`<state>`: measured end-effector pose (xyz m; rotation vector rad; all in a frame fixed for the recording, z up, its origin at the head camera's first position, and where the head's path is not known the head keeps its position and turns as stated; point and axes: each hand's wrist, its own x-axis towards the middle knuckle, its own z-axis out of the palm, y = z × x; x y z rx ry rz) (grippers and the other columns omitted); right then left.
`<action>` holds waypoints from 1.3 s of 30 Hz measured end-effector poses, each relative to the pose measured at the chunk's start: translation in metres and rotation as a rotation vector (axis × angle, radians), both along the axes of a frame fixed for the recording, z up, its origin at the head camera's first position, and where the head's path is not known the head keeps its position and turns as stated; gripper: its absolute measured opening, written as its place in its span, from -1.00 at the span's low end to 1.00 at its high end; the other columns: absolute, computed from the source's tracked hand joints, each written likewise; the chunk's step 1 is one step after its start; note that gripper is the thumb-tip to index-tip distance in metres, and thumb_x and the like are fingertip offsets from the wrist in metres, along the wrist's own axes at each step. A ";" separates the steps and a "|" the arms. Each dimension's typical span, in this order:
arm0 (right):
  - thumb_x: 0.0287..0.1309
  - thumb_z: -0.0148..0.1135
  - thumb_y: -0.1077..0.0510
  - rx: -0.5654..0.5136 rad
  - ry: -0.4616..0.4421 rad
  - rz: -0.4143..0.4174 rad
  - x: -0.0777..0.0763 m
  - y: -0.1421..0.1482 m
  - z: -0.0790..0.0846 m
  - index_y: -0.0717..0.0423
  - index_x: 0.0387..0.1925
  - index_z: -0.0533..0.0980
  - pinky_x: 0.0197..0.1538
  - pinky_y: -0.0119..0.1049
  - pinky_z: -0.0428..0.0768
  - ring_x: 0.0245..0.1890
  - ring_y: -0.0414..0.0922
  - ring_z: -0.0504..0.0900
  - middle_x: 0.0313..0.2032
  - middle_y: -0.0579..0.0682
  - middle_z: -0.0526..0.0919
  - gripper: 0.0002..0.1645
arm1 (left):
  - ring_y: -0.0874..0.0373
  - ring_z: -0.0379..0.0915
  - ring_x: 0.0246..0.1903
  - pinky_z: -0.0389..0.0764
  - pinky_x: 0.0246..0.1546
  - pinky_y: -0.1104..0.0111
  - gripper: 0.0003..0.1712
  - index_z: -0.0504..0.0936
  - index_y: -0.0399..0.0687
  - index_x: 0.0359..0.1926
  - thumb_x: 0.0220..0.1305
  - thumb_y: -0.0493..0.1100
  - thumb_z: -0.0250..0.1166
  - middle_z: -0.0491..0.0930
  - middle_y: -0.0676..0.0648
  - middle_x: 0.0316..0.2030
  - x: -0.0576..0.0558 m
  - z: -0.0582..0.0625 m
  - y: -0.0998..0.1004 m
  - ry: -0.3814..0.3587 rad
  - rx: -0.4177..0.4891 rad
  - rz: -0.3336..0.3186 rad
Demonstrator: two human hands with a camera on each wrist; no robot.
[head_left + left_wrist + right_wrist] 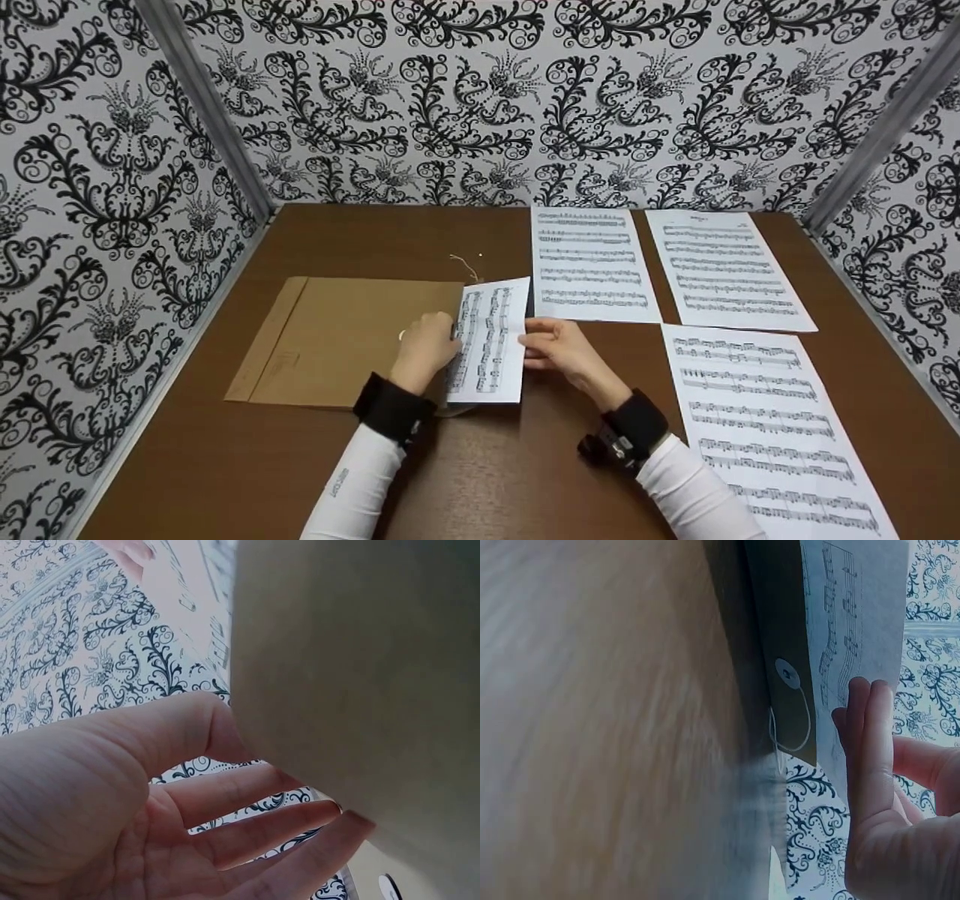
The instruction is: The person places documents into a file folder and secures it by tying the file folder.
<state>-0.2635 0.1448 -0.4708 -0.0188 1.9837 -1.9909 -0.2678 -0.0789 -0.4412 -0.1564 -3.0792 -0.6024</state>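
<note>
A brown paper envelope (352, 330) lies on the left part of the table, its open end facing right. A sheet of music (501, 360) sticks partly out of that end, the rest hidden inside. My left hand (427, 349) pinches the envelope near its open edge; in the left wrist view the thumb (187, 724) and fingers (270, 829) meet at the brown paper. My right hand (562, 349) holds the sheet's right edge between thumb and fingers. In the right wrist view those fingers (874, 742) lie against the printed sheet, beside the envelope flap's button (787, 673) and string (808, 720).
Three more music sheets lie on the brown table (480, 480): one at the back (592, 262), one at the back right (727, 270), and one at the front right (772, 427). Patterned walls (480, 97) enclose the table at the back and sides.
</note>
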 end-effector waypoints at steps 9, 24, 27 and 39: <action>0.35 0.18 0.33 0.011 0.019 0.014 -0.004 -0.015 -0.001 0.51 0.35 0.32 -0.18 -0.41 0.77 -0.40 -0.29 0.74 -0.16 0.11 0.81 -0.39 | -0.30 0.71 -0.25 0.65 -0.29 -0.10 -0.89 0.67 -0.23 -0.36 0.14 -0.24 0.35 0.76 -0.30 -0.23 0.001 0.000 -0.001 0.032 0.021 -0.006; 0.35 0.18 0.33 -0.013 0.013 0.042 -0.008 -0.031 -0.001 0.51 0.37 0.31 -0.12 -0.36 0.78 -0.36 -0.27 0.76 0.01 0.29 0.76 -0.38 | -0.19 0.68 -0.33 0.60 -0.39 0.00 -0.87 0.62 -0.19 -0.45 0.12 -0.21 0.38 0.74 -0.25 -0.31 0.001 -0.001 -0.001 0.047 0.017 -0.017; 0.36 0.18 0.33 -0.029 0.011 0.052 -0.008 -0.033 0.000 0.51 0.36 0.31 -0.12 -0.36 0.78 -0.36 -0.28 0.75 -0.01 0.25 0.77 -0.39 | -0.20 0.69 -0.31 0.62 -0.36 -0.02 -0.86 0.64 -0.20 -0.41 0.13 -0.21 0.39 0.74 -0.25 -0.29 0.001 0.000 -0.001 0.036 0.018 -0.018; 0.35 0.19 0.33 -0.040 0.019 0.063 -0.007 -0.042 0.004 0.52 0.35 0.32 -0.12 -0.36 0.78 -0.38 -0.28 0.75 -0.03 0.24 0.78 -0.39 | -0.28 0.72 -0.22 0.66 -0.28 -0.07 -0.85 0.66 -0.23 -0.36 0.14 -0.20 0.38 0.76 -0.29 -0.21 0.000 0.000 -0.001 0.025 0.004 -0.021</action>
